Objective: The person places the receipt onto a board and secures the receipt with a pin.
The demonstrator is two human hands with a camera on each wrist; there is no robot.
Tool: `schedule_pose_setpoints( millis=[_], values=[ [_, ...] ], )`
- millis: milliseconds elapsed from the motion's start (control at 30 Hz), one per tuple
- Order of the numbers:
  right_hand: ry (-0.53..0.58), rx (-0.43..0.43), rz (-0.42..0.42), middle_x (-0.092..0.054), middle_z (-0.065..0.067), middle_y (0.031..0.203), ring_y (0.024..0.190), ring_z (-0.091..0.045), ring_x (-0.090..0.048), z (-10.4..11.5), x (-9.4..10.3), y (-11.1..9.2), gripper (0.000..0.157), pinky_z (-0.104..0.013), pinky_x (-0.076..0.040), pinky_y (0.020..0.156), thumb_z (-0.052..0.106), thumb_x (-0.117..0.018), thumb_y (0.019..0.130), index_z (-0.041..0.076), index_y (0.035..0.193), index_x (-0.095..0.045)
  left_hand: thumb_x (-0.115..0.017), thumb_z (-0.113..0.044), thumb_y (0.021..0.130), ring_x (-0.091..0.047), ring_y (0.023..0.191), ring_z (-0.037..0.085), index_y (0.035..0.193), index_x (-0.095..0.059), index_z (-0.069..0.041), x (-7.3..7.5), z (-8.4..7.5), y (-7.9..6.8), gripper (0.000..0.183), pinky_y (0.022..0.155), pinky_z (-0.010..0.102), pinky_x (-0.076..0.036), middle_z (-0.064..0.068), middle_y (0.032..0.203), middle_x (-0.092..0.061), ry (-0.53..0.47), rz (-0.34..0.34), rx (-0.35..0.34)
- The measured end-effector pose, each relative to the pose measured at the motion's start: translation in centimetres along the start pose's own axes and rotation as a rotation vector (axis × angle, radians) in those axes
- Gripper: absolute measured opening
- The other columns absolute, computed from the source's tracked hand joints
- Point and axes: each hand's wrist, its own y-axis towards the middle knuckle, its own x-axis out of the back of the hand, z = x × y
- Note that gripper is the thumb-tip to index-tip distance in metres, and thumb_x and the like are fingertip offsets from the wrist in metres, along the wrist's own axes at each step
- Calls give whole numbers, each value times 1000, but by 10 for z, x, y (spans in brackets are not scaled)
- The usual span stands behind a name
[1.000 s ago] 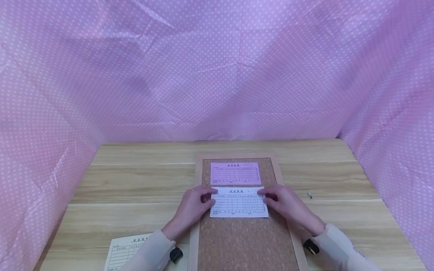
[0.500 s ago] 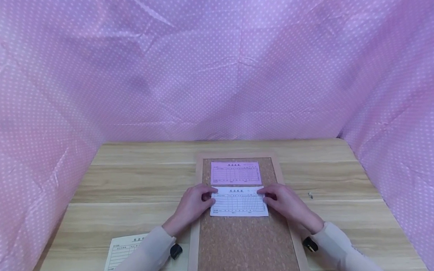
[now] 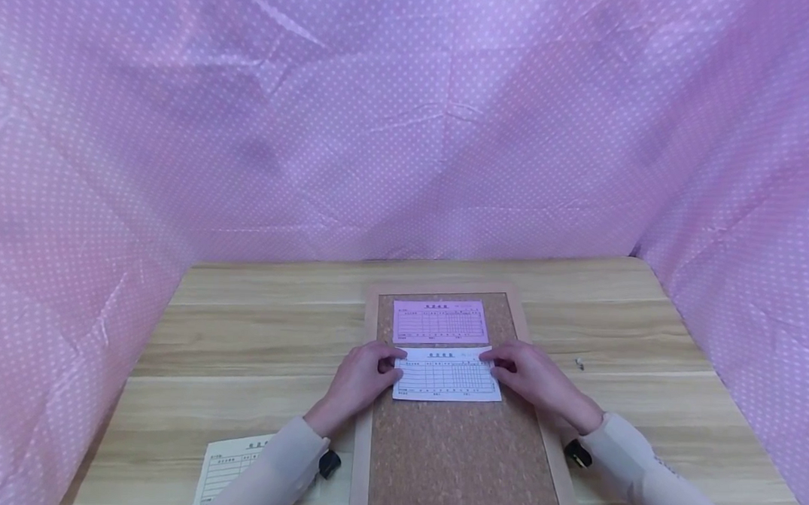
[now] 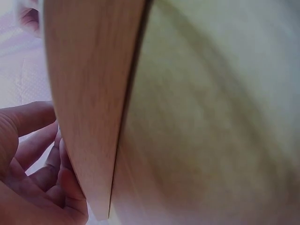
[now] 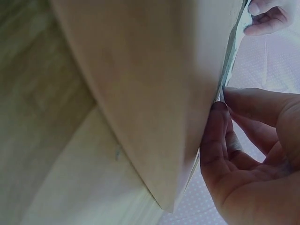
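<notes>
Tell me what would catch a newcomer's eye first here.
The pink dotted curtain dominates, hanging behind and along both sides of the wooden table. Next comes the white slip over the cork board, left hand and right hand pinching its opposite side edges. A pink slip lies just beyond it on the board.

Desk (image 3: 258,336): pale, wood-grained. Directly on it: framed cork board (image 3: 463,466), centre, running near to far; cream printed slip (image 3: 224,463), near left; tiny object (image 3: 579,363), right, unclear.
</notes>
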Motion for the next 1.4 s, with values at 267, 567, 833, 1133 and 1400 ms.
schedule_pose_setpoints(
  millis=[267,567,833,1133,1400],
  values=[
    [-16,11,-4,-69,-6,114,92,-15,-57,-1,0,-1,28,-34,-49,79,5,-73,95,5,123,-75,-78,-12,92,-58,85,13,117,-77,-10,0,1,0,25,75,34,-49,2,106,-69,-5,0,-11],
    [-11,0,9,-63,-1,102,86,-14,-54,-1,0,-1,30,-27,-46,72,7,-75,93,5,123,-74,-78,-13,92,-59,86,13,117,-77,-9,0,0,0,25,73,32,-49,2,105,-67,7,8,-11],
    [-13,-17,29,-60,1,101,86,-13,-53,-1,-1,-1,34,-27,-45,70,12,-80,91,5,124,-74,-78,-14,91,-54,84,14,118,-77,-8,0,3,0,28,72,32,-45,0,102,-64,30,1,-54],
    [-12,-3,32,-58,-1,101,85,-14,-51,-2,-2,-2,37,-26,-44,69,13,-81,89,3,124,-74,-78,-14,90,-51,83,15,120,-77,-6,-1,5,0,31,71,31,-42,2,103,-63,62,-8,-97],
    [-10,10,32,-57,0,100,86,-15,-50,-3,-2,-3,37,-26,-44,68,12,-82,89,3,124,-74,-79,-15,90,-50,85,16,121,-76,-5,-1,5,-2,33,73,31,-42,3,106,-62,64,-12,-95]
  ],
)
